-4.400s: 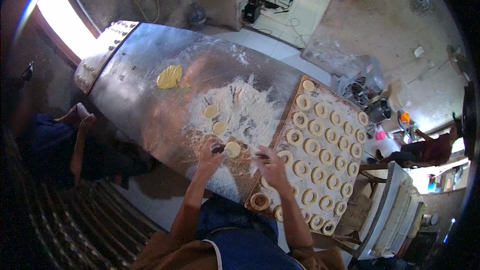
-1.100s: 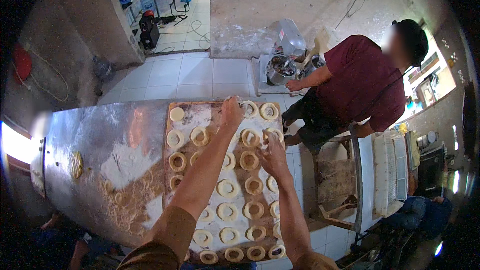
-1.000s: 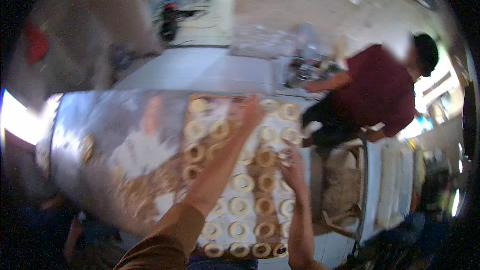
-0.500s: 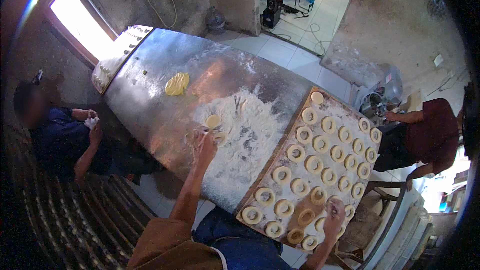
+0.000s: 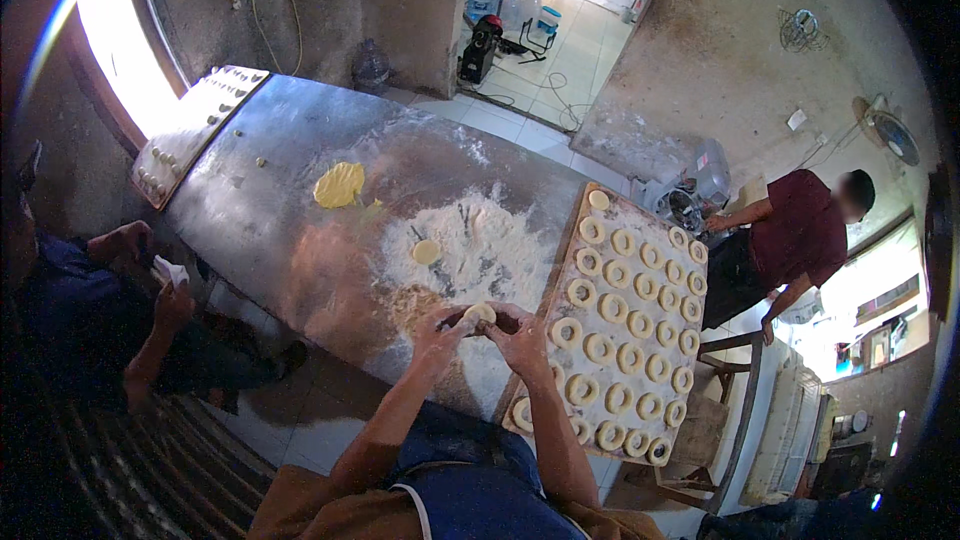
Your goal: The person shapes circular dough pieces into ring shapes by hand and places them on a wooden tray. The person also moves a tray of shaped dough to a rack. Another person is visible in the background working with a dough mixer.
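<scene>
Pale dough piece [image 5: 481, 313] (rounded; hand-held)

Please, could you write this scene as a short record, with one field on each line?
hands: left hand and right hand close together, fingers holding a small dough piece
table: metal-looking, with loose flour, a dough disc and a yellow soft mass
board: at right, bearing rows of dough rings; an uncut round at its far-left corner
people: person in dark red beyond the board; person in blue at left

The tabletop [image 5: 290, 125] looks like glossy metal, the dough rings [image 5: 630, 323] matt.
</scene>
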A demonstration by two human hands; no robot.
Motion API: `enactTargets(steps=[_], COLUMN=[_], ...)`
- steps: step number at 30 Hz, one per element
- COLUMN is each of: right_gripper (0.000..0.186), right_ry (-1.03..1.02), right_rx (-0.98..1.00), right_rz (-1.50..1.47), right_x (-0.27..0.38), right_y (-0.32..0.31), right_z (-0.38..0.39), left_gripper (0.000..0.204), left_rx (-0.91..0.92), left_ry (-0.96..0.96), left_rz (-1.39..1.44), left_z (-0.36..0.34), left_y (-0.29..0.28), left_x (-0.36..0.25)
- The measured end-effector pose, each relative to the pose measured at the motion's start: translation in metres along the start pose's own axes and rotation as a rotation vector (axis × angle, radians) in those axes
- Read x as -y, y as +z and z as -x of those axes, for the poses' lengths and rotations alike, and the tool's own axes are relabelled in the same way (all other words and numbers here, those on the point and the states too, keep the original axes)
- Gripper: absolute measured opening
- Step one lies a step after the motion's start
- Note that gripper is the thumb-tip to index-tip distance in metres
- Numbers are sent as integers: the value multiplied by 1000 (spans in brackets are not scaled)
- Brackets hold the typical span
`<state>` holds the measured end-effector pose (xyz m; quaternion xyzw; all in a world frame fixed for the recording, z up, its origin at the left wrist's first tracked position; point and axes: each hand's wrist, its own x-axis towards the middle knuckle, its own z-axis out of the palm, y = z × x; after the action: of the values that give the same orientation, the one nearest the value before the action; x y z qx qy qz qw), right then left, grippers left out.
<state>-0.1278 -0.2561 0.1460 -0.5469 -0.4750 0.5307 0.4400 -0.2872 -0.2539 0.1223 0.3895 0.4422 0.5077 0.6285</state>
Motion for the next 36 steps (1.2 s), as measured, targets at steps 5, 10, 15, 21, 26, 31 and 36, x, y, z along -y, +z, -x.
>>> enactTargets(steps=[5,10,15,21,26,31,36], right_gripper=[50,56,40,47,56,59,59], right_ry=[-146,-63,195,-36,256,84,52], right_rx=[-128,65,-9,-182,-187,-488,-493], right_rz=[209,-202,-686,-411,-24,-208,-205], right_x=[8,20,4,-6,4,-14,-28], right_y=[30,39,33,35,31,16,-26], right_z=[14,24,13,13,13,10,13], left_gripper=[26,44,40,26,16,26,33], left_rx=[64,151,444,148,91,147,198], left_ry=[168,-116,-6,-49,351,129,-138], left_rz=[-361,435,173,431,-272,-39,263], left_z=[8,16,15,2,-9,-19,-32], left_y=[-16,-24,-28,-13,11,42,86], left_x=[-15,-24,-12,12,22,37,42])
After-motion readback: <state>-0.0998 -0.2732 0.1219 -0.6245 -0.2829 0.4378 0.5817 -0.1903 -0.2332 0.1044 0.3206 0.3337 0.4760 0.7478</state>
